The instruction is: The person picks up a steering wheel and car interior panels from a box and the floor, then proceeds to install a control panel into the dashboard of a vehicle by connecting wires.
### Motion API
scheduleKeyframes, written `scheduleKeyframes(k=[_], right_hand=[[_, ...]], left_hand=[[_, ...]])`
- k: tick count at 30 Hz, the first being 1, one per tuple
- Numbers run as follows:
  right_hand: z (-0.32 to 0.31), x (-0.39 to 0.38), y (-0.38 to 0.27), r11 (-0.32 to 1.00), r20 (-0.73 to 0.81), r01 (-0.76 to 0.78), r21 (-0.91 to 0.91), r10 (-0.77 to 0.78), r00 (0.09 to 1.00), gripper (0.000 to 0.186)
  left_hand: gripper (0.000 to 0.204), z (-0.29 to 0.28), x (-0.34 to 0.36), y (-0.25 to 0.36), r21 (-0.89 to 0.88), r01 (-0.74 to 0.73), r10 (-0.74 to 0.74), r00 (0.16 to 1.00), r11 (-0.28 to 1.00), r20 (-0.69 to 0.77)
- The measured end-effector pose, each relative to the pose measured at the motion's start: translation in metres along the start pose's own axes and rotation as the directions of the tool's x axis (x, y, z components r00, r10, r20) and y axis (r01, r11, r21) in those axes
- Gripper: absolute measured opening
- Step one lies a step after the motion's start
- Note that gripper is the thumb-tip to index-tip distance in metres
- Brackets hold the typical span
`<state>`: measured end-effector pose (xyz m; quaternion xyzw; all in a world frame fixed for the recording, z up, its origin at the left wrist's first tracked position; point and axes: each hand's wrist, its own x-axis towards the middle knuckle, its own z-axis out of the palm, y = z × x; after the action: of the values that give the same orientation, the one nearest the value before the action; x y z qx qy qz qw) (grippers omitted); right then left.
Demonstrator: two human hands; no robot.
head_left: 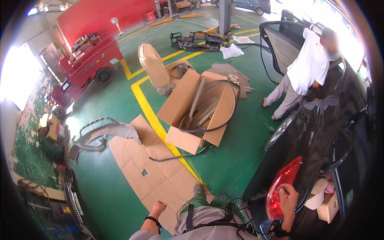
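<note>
My right hand [289,199] is at the lower right, over the red tail light [279,188] at the rear corner of a dark car [310,138]. Its fingers are bent together; anything small between them is too hard to make out. Below, a dark band circles the right wrist. My left hand [159,207] hangs at my side above flattened cardboard [158,176], fingers curled in and nothing visible in them. The car's rear is open beside the lamp, with a pale box [329,208] inside.
A person in a white shirt [308,66] stands at the car's open door [282,42]. An open carton [178,106] holds trim strips, near a tan car seat [154,66]. A grey bumper part [106,134] lies left. A red cargo tricycle [90,60] stands farther back.
</note>
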<state>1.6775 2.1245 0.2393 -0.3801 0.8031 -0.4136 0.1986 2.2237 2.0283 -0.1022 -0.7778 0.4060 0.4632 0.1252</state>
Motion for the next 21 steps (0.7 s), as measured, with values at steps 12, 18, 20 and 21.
scheduleKeyframes(k=[12, 18, 20, 21], right_hand=[[0.026, 0.156, 0.034, 0.957, -0.115, -0.139, 0.253, 0.173, 0.978, 0.011], [0.009, 0.268, 0.048, 0.944, -0.093, -0.178, 0.279, 0.211, 0.973, 0.011], [-0.003, 0.306, 0.052, 0.952, -0.095, -0.177, 0.251, 0.206, 0.974, 0.011], [-0.002, 0.326, 0.048, 0.952, -0.07, -0.186, 0.242, 0.208, 0.976, 0.011]], left_hand=[[0.049, -0.031, 0.065, 0.256, 0.111, -0.259, 0.228, 0.945, 0.959, 0.232], [0.059, 0.018, 0.079, 0.374, 0.221, -0.466, 0.271, 0.772, 0.857, 0.575], [0.08, 0.034, 0.067, 0.439, 0.262, -0.522, 0.315, 0.769, 0.811, 0.557], [0.086, 0.039, 0.068, 0.462, 0.277, -0.543, 0.337, 0.769, 0.793, 0.543]])
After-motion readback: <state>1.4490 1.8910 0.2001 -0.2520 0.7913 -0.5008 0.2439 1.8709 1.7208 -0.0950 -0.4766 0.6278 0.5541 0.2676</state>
